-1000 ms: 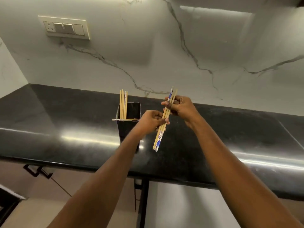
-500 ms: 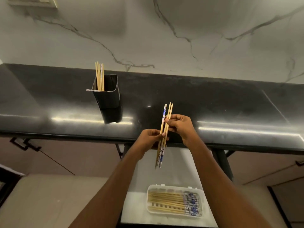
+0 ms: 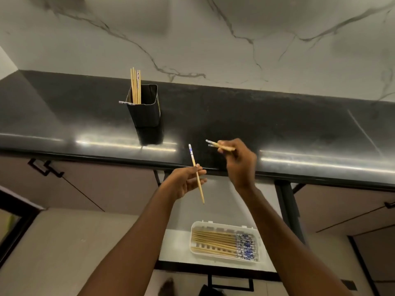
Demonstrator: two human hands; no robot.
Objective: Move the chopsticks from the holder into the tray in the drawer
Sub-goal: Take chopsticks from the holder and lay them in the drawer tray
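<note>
A black square holder (image 3: pixel 146 112) stands on the dark countertop (image 3: pixel 277 124) with several wooden chopsticks (image 3: pixel 135 86) upright in it and one lying across its rim. My left hand (image 3: pixel 183 180) pinches a single chopstick (image 3: pixel 196 174), blue-patterned end up. My right hand (image 3: pixel 239 161) grips two chopsticks (image 3: pixel 220 145) that point left, over the counter's front edge. Below, a white tray (image 3: pixel 257 242) in the open drawer (image 3: pixel 175 244) holds several chopsticks lying flat, patterned ends to the right.
Marble wall behind the counter. Cabinet fronts with black handles (image 3: pixel 44 167) sit under the counter on the left, and another handle (image 3: pixel 389 205) on the right. A black drawer handle (image 3: pixel 230 283) is at the bottom edge.
The bundle held by both hands has split: my left hand keeps one chopstick, my right hand has drawn the others away to the right and turned them sideways. My view has dropped toward the drawer.
</note>
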